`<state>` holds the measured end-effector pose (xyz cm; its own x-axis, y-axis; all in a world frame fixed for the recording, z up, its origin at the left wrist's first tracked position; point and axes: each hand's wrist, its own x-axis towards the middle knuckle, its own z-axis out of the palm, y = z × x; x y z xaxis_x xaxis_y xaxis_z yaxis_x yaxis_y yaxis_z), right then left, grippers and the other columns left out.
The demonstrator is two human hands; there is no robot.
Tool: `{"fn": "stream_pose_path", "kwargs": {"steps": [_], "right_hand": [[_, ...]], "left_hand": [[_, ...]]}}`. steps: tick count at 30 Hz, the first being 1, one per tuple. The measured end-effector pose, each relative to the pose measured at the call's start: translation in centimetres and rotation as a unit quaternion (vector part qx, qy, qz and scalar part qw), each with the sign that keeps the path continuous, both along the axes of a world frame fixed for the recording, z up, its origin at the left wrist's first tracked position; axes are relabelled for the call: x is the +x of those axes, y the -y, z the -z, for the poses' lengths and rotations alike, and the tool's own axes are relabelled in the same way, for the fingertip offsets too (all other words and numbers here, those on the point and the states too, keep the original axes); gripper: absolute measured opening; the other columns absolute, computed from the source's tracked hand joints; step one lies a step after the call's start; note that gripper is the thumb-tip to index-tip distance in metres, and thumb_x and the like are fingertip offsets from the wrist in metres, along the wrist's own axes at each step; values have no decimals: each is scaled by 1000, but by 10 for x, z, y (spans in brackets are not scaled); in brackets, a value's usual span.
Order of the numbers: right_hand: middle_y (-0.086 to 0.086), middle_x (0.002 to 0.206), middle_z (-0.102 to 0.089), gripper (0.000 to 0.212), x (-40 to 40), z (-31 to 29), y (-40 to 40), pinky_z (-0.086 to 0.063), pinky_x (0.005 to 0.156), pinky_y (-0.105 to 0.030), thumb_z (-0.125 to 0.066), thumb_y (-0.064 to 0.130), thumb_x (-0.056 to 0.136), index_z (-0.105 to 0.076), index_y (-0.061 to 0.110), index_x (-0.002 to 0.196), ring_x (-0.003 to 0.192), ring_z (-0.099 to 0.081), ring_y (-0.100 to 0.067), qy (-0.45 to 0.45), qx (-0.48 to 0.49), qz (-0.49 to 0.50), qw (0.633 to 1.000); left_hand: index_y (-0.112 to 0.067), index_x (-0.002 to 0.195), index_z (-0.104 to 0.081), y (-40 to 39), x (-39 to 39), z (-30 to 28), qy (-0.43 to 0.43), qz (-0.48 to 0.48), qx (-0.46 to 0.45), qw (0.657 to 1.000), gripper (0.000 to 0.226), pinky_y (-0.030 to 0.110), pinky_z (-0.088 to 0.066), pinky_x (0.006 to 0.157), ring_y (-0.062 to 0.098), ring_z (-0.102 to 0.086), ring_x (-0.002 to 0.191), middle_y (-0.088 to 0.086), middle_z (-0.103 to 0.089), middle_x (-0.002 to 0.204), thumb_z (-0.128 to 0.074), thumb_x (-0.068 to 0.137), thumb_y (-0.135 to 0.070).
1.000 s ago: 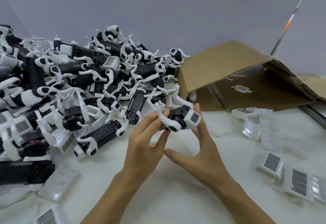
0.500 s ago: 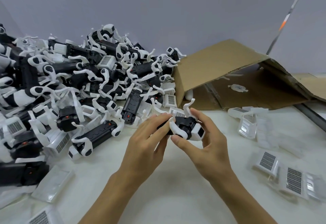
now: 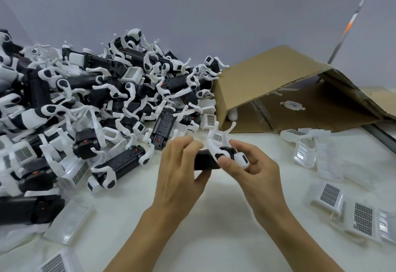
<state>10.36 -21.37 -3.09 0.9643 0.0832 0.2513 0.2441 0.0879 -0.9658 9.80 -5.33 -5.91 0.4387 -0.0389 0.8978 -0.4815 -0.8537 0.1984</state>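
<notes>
Left hand point(image 3: 182, 173), back up, fingers curled round black-and-white device point(image 3: 216, 158); right hand point(image 3: 255, 171) pinches its white end, just before cardboard box point(image 3: 267, 83).

Matt black-and-white plastic device point(image 3: 216, 158)

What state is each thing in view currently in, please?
Black-and-white plastic device: lifted, gripped at both ends.
Left hand: grips its black body.
Right hand: pinches its white end.
Brown cardboard box: on its side, open.
Heap of black-and-white devices: piled loose.
</notes>
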Motion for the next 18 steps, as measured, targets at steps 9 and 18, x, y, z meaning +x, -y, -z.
{"fn": "stream_pose_path", "kwargs": {"steps": [9,18], "right_hand": [[29,127,-62,77,0,1,4,-48,90,-9,-64,88,60,-60,44,122,121,-57,4,76,-75,15,994],[7,137,-56,38,-3,15,-4,-42,108,-23,-87,16,74,-75,26,109,132,-53,-16,202,-193,-55,959]], "left_hand": [[-22,104,-77,-2,-6,-17,-223,242,-538,776,26,30,-51,81,20,-68,95,5,-76,103,-60,94,-39],[-10,101,-80,12,-13,-22,-361,381,-721,452,42,30,-50,86,18,-69,84,9,-73,94,-47,95,-36]]}}
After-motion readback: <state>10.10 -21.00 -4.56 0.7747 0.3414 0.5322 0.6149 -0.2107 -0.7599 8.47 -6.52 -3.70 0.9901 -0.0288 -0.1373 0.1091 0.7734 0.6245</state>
